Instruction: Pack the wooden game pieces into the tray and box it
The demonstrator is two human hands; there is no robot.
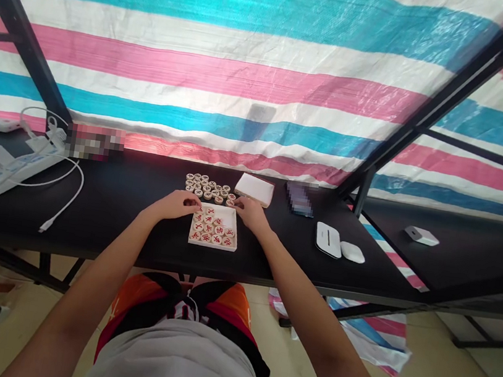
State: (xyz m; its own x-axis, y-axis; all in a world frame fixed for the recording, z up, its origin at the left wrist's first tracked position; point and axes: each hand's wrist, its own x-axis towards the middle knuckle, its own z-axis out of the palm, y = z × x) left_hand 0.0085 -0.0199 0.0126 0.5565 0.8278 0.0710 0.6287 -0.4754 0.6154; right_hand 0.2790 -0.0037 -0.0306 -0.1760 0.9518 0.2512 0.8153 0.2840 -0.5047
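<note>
A shallow white box (pixel 211 245) on the black table holds several round Chinese chess pieces (pixel 208 228) with red characters, set in rows. Its upper right part shows bare white floor. My left hand (pixel 180 203) is at the box's upper left corner, fingers drawn together and the tips against a corner piece; whether they grip it is hidden. At the upper right corner my right hand (pixel 252 212) has its fingers closed beside the loose pieces, and what is between them is too small to make out. Several loose pieces (pixel 208 187) with dark characters lie behind the box.
A white box lid (pixel 255 189) lies behind my right hand. Farther right are a phone (pixel 299 199), a white flat case (pixel 328 240) and a white rounded object (pixel 352 252). Left are a power strip (pixel 15 171) and a loose cable (pixel 65 203). Black frame posts flank the table (pixel 109 231).
</note>
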